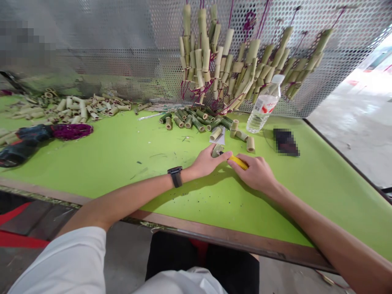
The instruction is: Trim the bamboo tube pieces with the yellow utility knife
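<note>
My left hand (pixel 208 160) is closed around a short bamboo piece (pixel 217 150) just above the green tabletop. A yellow-handled utility knife (pixel 239 162) is gripped in my right hand (pixel 256 173). Its dark front end points left at the bamboo, beside my left thumb; whether the blade touches the bamboo I cannot tell. Past my hands, a pale bamboo piece (pixel 216 133) rests on a white paper (pixel 221 139). Other cut pieces stand close by, among them an upright one (pixel 250 143). Behind them lies a heap of green bamboo tubes (pixel 190 119).
A water bottle (pixel 265 105) and a dark, blurred-out flat object (pixel 284 141) are to the right. At left lie a power drill (pixel 26 141), purple string (pixel 73 131) and many pale bamboo pieces (pixel 81 107). Strung bamboo (pixel 199 53) hangs on a perforated metal panel (pixel 116 69).
</note>
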Motion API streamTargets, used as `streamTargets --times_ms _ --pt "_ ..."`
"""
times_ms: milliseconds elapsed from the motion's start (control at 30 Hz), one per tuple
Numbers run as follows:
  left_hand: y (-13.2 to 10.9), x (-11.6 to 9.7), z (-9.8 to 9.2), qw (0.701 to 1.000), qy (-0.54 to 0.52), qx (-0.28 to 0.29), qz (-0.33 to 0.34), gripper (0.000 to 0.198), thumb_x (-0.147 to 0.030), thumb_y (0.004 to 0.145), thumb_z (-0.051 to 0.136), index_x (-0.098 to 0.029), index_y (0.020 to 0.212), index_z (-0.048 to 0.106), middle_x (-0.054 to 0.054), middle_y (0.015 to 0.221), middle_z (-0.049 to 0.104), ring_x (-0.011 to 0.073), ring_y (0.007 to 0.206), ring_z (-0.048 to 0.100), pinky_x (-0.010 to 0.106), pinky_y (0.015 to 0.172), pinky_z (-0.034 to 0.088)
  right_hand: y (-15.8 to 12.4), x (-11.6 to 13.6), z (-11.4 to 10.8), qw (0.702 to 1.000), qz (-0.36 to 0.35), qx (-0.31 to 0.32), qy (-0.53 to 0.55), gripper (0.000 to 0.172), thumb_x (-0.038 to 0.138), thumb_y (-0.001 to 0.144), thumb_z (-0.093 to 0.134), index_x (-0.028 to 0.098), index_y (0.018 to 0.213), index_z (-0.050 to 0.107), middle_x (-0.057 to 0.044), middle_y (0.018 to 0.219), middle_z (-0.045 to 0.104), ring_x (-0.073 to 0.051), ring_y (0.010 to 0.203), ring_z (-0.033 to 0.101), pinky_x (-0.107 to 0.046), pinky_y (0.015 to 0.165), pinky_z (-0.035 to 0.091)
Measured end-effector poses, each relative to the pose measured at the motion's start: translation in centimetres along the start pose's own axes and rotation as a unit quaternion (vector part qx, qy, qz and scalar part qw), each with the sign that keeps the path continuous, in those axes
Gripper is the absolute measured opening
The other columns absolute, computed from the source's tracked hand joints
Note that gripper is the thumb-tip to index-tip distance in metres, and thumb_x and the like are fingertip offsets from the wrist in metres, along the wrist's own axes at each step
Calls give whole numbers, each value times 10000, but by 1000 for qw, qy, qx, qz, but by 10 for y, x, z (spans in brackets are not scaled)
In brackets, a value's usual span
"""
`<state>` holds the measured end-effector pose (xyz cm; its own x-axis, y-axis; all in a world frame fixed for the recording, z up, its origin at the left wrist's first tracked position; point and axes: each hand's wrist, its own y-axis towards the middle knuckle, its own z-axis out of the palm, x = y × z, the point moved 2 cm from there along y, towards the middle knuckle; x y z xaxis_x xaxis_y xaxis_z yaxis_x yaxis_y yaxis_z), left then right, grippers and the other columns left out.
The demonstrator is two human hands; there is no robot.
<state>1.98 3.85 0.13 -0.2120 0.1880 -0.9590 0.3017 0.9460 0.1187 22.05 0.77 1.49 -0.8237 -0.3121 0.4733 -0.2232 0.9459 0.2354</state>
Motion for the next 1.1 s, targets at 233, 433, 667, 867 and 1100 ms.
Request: streamTargets --times_ms 233,433,667,867,1100 --pt "3 -1 -3 999 51 -11 -13 580 -804 971 643 -231 922 574 -30 730 503 144 639 435 301 608 325 3 -1 3 999 25 -22 -15 765 874 1011 413 206 841 744 -61 604 664 -163 479 503 -303 515 351" --pt "-5 -2 2 997 66 13 31 594 -777 906 761 -235 900 517 -47 772 469 139 695 438 291 640 359 13 -27 -19 990 95 -94 -31 851 924 979 425 184 1006 846 -96 657 705 -198 521 530 -320 521 352" --pt "2 5 -2 1000 -14 4 -25 640 -785 870 804 -237 1126 597 -45 740 529 145 672 515 292 648 424 7 -10 -7 999 19 -17 32 805 914 976 430 195 870 778 -72 615 667 -168 471 491 -313 492 346" --pt "2 8 -1 1000 -16 8 -7 623 -768 850 836 -233 1062 596 -21 796 561 147 693 487 292 639 397 5 -8 -9 1000 -3 -10 27 758 903 984 437 217 762 672 -54 596 633 -160 484 482 -311 511 337" --pt "2 6 -1 1000 4 26 16 531 -701 927 787 -229 1061 582 11 943 628 169 815 554 302 724 441 4 -8 -7 1000 -10 5 1 711 864 1001 432 231 736 621 -42 591 622 -158 507 473 -314 539 327"
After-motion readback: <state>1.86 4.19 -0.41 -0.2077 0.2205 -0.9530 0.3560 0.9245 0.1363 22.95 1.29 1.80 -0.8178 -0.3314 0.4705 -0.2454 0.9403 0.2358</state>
